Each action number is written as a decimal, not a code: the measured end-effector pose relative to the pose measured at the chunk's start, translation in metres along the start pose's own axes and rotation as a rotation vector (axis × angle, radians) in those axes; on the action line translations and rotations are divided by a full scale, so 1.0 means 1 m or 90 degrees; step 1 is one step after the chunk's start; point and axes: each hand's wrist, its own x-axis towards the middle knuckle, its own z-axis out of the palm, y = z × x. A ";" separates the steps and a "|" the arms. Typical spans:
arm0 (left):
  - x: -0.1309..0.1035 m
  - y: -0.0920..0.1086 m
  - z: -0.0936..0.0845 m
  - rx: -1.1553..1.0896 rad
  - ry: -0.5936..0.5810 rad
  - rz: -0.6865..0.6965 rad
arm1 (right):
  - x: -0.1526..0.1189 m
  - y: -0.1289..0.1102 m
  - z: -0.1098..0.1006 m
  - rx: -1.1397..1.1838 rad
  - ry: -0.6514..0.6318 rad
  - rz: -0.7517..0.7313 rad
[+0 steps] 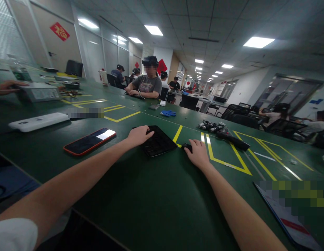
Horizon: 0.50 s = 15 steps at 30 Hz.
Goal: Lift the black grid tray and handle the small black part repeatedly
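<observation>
My left hand (140, 136) is at the left edge of a flat black tray (162, 141) with a grid of shallow compartments. Its thumb reaches over the tray and its fingers close at the far-left corner. To the right of the tray, my right hand (198, 153) is closed around a small black object (187, 146), low over the green table. Most of that object is hidden by the fingers, and its kind cannot be made out. Left of my left forearm lies a phone (90, 142) with an orange-red edge.
On the green table (146, 205) lie a white power strip-like bar (38, 122), a blue glove (168, 113), bundled black cables (211, 126) and a tablet-like screen (287, 219). Another person's hand touches a white box (40, 92) at left. A seated person (148, 82) works opposite.
</observation>
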 end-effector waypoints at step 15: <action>-0.098 0.072 0.013 -0.037 -0.231 0.546 | -0.087 -0.137 -0.049 0.188 0.022 -0.742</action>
